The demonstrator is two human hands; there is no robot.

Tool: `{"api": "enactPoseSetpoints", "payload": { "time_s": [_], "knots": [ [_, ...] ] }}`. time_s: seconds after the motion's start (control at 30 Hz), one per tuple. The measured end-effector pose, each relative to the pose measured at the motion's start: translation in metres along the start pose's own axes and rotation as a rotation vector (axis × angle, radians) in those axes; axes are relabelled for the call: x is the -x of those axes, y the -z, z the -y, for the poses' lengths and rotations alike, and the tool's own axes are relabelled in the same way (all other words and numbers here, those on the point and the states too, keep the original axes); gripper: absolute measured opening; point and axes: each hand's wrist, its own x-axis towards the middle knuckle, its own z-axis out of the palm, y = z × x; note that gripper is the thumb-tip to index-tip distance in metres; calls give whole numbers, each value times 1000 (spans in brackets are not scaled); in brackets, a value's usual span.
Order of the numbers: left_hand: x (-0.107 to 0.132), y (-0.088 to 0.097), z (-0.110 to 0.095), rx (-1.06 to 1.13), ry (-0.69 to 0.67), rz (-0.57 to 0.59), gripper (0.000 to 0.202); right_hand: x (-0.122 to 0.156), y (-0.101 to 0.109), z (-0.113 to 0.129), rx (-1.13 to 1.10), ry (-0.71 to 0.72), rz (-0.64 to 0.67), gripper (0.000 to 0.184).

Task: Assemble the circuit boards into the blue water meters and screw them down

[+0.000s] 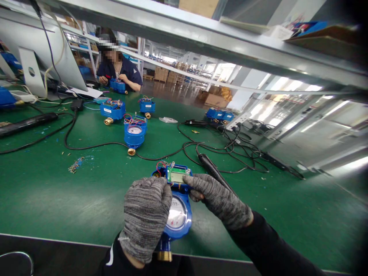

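Note:
A blue water meter [188, 220] with a round clear dial and a brass threaded end stands near the table's front edge. At its top is an open blue housing holding a green circuit board [176, 177] with a grey display and red wires. My left hand [148, 214], in a grey knitted glove, is closed at the board's left edge and covers part of the dial. My right hand [218, 195], gloved alike, pinches the board's right edge between thumb and fingers. Both sets of fingertips are partly hidden.
A black-handled electric screwdriver [214, 172] lies right of the meter among tangled cables. Further meters [134, 134] stand beyond, and small screws [76, 165] lie left. A monitor [43, 50] is at the left. A metal shelf beam [201, 27] crosses overhead. A co-worker [126, 73] sits opposite.

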Motion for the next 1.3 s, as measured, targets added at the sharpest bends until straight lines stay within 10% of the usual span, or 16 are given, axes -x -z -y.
{"api": "enactPoseSetpoints", "payload": {
  "time_s": [0.47, 0.9, 1.3],
  "knots": [
    [10, 1, 10, 78, -38, 14, 8, -2, -2, 0, -13, 19, -4, 37],
    [0, -1, 28, 529, 228, 109, 7, -2, -1, -1, -84, -13, 22, 34],
    [5, -12, 19, 409, 213, 80, 6, 0, -1, -3, -66, -6, -39, 34]
  ]
}}
